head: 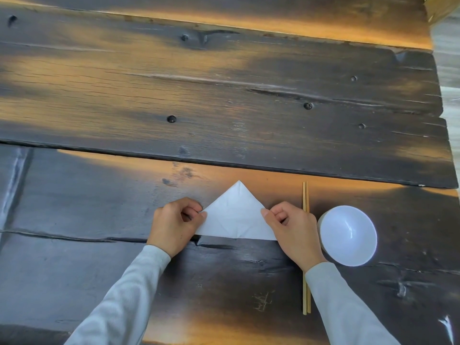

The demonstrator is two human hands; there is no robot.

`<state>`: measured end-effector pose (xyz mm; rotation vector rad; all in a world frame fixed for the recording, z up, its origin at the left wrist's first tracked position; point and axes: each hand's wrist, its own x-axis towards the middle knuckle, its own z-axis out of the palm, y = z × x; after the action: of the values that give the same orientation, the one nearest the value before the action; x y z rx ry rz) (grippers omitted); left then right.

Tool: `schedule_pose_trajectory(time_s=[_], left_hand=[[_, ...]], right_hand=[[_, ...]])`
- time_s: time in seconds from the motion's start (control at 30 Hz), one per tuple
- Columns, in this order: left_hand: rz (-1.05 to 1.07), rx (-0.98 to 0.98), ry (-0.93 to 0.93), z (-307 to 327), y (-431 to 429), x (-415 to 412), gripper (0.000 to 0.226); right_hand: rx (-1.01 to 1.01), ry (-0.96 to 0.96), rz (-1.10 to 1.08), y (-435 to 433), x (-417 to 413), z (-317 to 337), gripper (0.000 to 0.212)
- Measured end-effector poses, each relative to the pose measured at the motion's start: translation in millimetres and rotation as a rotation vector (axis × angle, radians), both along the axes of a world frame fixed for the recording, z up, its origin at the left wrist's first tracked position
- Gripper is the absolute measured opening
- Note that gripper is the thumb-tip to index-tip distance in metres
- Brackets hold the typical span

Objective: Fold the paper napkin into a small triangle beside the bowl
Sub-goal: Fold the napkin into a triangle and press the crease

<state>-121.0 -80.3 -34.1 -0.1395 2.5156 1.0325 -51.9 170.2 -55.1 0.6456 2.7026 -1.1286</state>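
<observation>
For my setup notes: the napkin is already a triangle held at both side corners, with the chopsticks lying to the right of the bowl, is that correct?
Not quite: in the head view the chopsticks lie left of the white bowl, between it and the paper napkin. The rest holds: left hand and right hand each pinch a side corner.

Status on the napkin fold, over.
Left hand and right hand pinching napkin edges. Napkin a flat triangle on table. Chopsticks between it and bowl.
</observation>
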Motion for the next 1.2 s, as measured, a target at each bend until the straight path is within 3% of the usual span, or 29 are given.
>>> schedule_pose_trajectory(time_s=[0.67,1.2], left_hand=[[0.03,-0.003,-0.029,-2.7,-1.6,-5.0,0.013],[-0.029,-0.198,0.016,-1.6,4.7,-4.1,0.017]], right_hand=[[0.026,-0.005,-0.012,-5.4,-2.1,1.9,0.023],[0.039,-0.017,-0.029,-7.5,-3.4,2.0,0.023]])
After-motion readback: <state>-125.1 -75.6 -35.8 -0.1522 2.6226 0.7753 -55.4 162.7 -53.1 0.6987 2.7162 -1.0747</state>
